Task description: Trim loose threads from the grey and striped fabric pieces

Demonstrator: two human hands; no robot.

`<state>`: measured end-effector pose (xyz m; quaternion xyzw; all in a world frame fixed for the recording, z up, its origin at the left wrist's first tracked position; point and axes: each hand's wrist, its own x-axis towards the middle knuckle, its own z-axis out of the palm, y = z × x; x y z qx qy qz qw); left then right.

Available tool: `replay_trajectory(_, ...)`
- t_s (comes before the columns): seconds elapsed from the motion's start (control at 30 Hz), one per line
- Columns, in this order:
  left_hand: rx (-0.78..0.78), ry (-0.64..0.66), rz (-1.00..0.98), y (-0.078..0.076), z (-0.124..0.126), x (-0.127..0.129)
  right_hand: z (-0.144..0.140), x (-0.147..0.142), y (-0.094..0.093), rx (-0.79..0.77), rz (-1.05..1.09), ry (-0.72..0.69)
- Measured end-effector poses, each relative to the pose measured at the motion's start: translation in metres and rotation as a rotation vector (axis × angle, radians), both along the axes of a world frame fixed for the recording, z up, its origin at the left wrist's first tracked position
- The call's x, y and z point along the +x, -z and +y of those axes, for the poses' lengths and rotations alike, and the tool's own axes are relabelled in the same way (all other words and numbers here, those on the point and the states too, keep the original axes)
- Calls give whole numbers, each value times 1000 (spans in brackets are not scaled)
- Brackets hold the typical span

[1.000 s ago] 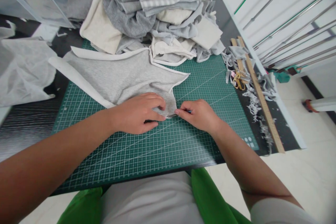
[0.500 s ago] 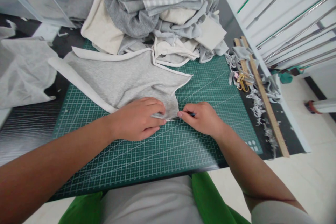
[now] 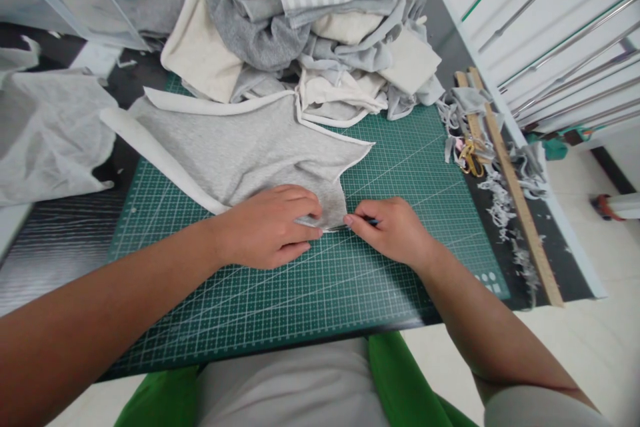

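A light grey fabric piece [image 3: 250,147] with white edging lies spread on a green cutting mat [image 3: 350,280]. My left hand [image 3: 270,227] presses flat on the fabric's near corner, pinning it to the mat. Just right of it, my right hand [image 3: 390,230] pinches a thin tool [image 3: 367,221] with a dark blue handle. The tool's metal tip touches the fabric's near edge between the two hands. Most of the tool is hidden inside my fingers.
A heap of grey, white and striped cloth [image 3: 310,20] covers the back of the mat. Wooden rulers [image 3: 515,180], gold scissors [image 3: 470,153] and fabric scraps [image 3: 500,200] lie along the right. Thin white material [image 3: 50,133] rests at the left. Metal rails [image 3: 560,33] stand at the right.
The view has shifted slightly, so everything sits a little further right in the picture. Both hands keep their hold at the fabric's near edge, hardly moving.
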<state>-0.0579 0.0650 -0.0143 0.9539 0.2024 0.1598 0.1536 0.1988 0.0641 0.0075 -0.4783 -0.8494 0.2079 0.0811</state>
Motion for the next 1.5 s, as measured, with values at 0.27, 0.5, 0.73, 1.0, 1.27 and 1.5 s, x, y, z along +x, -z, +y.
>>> replay_trajectory(0.27,-2,0,11,0,0,0,1,1,1,10,21,-9)
replay_trajectory(0.5,-1,-3,27,0,0,0,2,3,1,-1,35,-21)
replay_trajectory(0.73,-3,-2,19,-1,0,0,2,2,2,-15,51,5)
replay_trajectory(1.0,-4,-4,-9,0,0,1,1,1,1,-30,38,16)
replay_trajectory(1.27,2,-1,-2,0,0,0,2,1,-1,-47,26,9)
replay_trajectory(1.5,-2,-2,-12,0,0,2,1,0,-2,-47,24,17)
